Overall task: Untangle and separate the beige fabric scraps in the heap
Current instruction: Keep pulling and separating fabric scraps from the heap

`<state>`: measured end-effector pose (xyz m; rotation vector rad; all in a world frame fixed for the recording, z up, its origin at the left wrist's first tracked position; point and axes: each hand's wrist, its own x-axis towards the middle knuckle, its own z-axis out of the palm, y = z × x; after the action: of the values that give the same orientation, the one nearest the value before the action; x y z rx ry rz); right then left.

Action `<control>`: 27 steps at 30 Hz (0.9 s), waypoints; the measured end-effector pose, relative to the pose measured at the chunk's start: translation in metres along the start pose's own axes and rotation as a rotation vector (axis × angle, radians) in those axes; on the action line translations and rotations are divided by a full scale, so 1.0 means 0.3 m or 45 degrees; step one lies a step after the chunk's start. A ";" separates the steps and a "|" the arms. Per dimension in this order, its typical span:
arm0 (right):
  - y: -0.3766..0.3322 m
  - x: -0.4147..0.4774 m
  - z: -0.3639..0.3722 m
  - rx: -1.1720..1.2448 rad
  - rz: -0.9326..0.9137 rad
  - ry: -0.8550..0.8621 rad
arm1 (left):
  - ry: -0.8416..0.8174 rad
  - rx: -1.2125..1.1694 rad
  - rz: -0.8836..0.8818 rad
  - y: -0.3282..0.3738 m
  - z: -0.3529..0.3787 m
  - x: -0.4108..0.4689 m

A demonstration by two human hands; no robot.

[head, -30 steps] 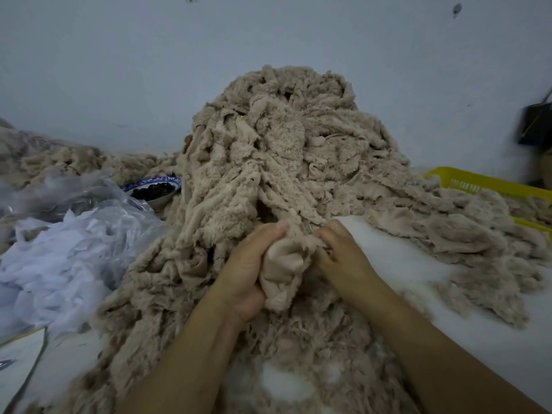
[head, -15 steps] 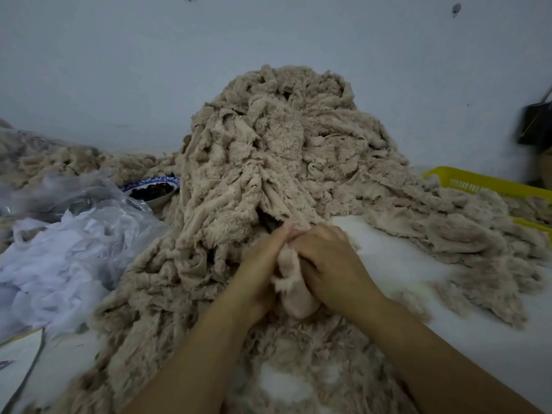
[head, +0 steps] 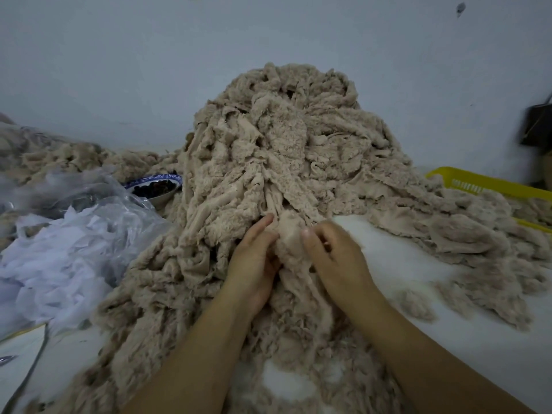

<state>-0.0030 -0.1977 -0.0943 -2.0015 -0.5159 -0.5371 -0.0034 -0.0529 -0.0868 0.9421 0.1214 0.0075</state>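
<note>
The fingers (head: 264, 224) of the left hand (head: 254, 264) curl round the left side of a small beige fluffy fabric scrap (head: 288, 237), just below the middle of the frame. The fingers (head: 327, 231) of the right hand (head: 340, 261) are bent inward. Its thumb presses against the right side of the same scrap, pinching it. The two hands are close together with only the scrap between them, and both bare forearms reach in from the bottom edge.

The scrap sits at the foot of a tall heap of beige fabric scraps (head: 283, 138). The heap fills the centre of the frame and rises to a rounded peak against a plain pale grey wall (head: 119, 70). Tangled strips spill from it toward the bottom edge, under the wrists, and trail off to the right across a white counter (head: 418, 273).

Near the right edge, a yellow plastic basket (head: 484, 185) lies partly under the trailing scraps. Just beside the heap on its left stands a blue-and-white bowl (head: 162, 177) holding something dark. In front of the bowl, at middle left, lies a clear plastic bag of white fabric pieces (head: 68, 258). Farther back at upper left are more beige scraps (head: 59, 156), partly behind clear plastic. A dark object (head: 537, 124), too blurred to identify, shows at the far right edge.
</note>
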 end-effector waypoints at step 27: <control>0.023 -0.004 0.009 0.094 0.137 -0.438 | -0.018 0.220 -0.103 -0.040 0.025 -0.011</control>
<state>0.0004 -0.1986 -0.1010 -2.0462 -0.6214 -0.1035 -0.0064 -0.0662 -0.0917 1.1093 0.1486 -0.0854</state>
